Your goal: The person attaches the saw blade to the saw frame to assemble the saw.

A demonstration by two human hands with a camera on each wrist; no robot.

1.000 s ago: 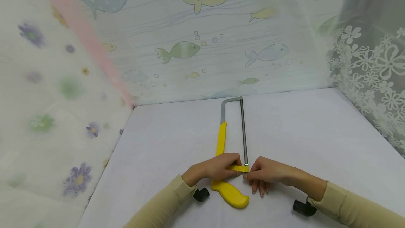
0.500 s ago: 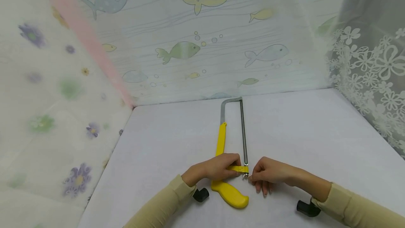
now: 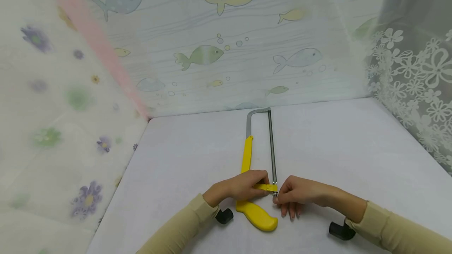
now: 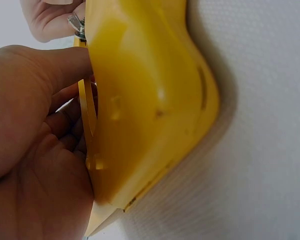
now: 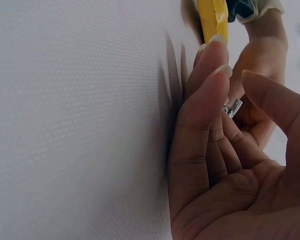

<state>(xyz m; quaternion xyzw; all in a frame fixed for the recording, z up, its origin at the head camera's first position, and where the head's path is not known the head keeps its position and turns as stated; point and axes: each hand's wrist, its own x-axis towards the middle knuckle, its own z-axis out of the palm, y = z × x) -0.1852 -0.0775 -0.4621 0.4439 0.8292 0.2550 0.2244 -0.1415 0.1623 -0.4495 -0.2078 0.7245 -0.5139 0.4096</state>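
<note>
- hacksaw: lies flat on the white table, yellow handle nearest me, blade running away toward the fish-print backdrop; its far metal bow sits close to the table's back edge.
- my left hand: fingers curled round the yellow frame just above the handle, gripping it; in the left wrist view the handle fills the frame with my palm against its side.
- my right hand: thumb and forefinger pinch the small metal wing nut at the near end of the blade; the other fingers are extended, their tips resting on the table.
- right wrist view: the wing nut shows as a silvery glint beyond my fingers, with my thumb beside it.
- left wrist view: the wing nut appears at the top, held by my right fingertips.
- surroundings: floral curtain on the left, lace curtain on the right.
</note>
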